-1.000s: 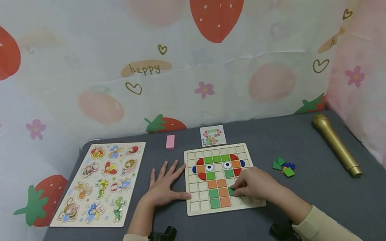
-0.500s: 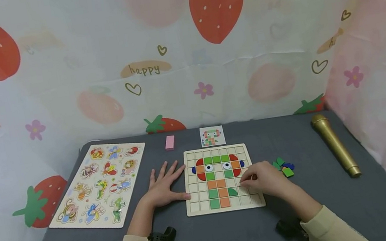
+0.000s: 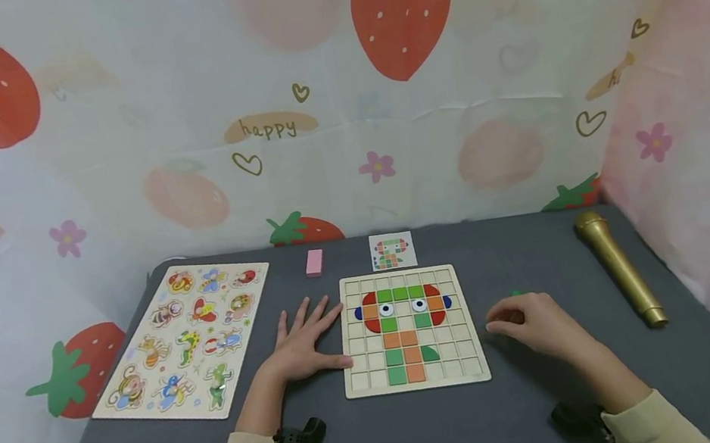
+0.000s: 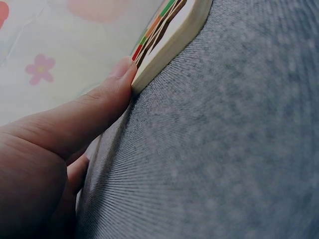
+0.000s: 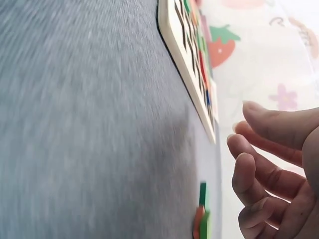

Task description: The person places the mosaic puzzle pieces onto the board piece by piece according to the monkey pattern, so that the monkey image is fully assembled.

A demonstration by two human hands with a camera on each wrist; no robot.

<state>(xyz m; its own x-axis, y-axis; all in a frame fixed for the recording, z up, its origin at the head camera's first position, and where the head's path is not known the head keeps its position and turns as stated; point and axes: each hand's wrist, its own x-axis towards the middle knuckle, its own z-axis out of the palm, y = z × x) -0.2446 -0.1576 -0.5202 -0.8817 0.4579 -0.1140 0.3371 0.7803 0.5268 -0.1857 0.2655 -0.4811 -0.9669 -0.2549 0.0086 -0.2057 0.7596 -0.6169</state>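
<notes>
Left hand [image 3: 301, 350] splayed, right hand [image 3: 535, 322] relaxed, empty, I saw the grid board [image 3: 455, 330] with its orange column [image 3: 412, 355] running near-to-far.

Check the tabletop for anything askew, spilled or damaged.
Nothing looks spilled or damaged. The insect puzzle and the gold microphone lie at a slant to the tile board, and loose tiles sit off it near the right hand; none of that seems odd.

"What's lost at three o'clock from the board [image 3: 461, 332]?"
"Loose tiles [image 5: 206, 226]: in the head view my right fingers [image 3: 528, 307] hide all but a green sliver [image 3: 515, 293]."
"The card [image 3: 392, 250] at twelve?"
"Its print is too small for me."
"Eight and four?"
"My sleeves [image 3: 654, 423], cut off by the bottom edge."
</notes>
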